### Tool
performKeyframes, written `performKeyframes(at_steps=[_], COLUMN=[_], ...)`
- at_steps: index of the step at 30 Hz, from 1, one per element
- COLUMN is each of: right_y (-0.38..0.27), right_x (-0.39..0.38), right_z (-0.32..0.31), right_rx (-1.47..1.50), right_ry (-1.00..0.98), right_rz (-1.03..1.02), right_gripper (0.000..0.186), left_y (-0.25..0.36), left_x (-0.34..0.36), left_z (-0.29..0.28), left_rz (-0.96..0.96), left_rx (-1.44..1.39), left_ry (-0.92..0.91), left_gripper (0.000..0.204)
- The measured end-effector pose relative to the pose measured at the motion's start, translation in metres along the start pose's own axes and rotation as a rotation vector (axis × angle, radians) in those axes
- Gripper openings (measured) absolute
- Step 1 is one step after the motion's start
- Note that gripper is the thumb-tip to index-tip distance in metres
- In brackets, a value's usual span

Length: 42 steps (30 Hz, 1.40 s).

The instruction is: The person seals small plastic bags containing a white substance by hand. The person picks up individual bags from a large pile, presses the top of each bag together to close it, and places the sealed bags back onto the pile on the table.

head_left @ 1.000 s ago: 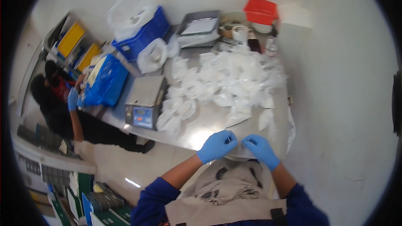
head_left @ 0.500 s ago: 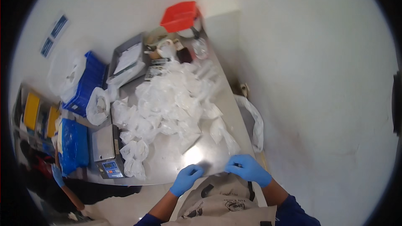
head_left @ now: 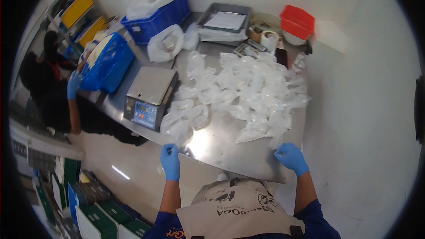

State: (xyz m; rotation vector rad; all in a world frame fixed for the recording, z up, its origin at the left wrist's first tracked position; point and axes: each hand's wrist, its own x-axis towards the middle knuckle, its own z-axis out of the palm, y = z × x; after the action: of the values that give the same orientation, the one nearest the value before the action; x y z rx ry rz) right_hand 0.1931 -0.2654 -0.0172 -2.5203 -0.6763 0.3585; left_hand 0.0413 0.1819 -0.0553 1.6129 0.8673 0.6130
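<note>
White, filled, clear plastic bags (head_left: 248,84) lie in a broad heap on the steel table (head_left: 221,148). My left hand (head_left: 170,163), in a blue glove, is at the table's front edge, just below a smaller group of bags (head_left: 179,121). Its fingers are curled together; what they hold, if anything, is too small to make out. Over the front right part of the table is my right hand (head_left: 292,158), also gloved in blue. Its fingers are closed beside the loose end of a bag (head_left: 277,138); whether they grip it is hidden.
A weighing scale (head_left: 151,86) stands left of the bags. Along the back are a blue crate (head_left: 161,15), a grey tray (head_left: 208,17), tape rolls (head_left: 269,40) and a red basin (head_left: 297,20). A co-worker's gloved hand (head_left: 73,85) is by a blue tub (head_left: 110,64).
My hands have moved apart, the left toward the bags beside the scale, the right toward the table's right side. The view has turned left, bringing in more of the co-worker and stacked crates.
</note>
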Motion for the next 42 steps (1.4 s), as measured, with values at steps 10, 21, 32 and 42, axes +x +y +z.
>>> performKeyframes(at_steps=[10,21,32,42], right_y=[-0.090,-0.166,-0.186,-0.194], right_x=[0.026,0.069,0.057,0.057], right_z=[-0.030,0.069,0.060,0.057], right_rx=[0.403,1.402,1.729,1.025], right_ry=[0.136,-0.165,-0.335,0.103], right_rz=[0.073,0.350,0.157,0.039], right_gripper=[0.019,0.034,0.028,0.024], left_y=[-0.002,0.050,0.063,0.107], left_x=[0.048,-0.013,-0.041,-0.038], left_z=[0.004,0.035,0.035,0.044], left_rz=[0.053,-0.113,-0.237,-0.135], left_rx=[0.581,-0.098,-0.194,-0.550], left_ry=[-0.147,-0.572,-0.866,-0.842], left_gripper=[0.024,0.016,0.016,0.007])
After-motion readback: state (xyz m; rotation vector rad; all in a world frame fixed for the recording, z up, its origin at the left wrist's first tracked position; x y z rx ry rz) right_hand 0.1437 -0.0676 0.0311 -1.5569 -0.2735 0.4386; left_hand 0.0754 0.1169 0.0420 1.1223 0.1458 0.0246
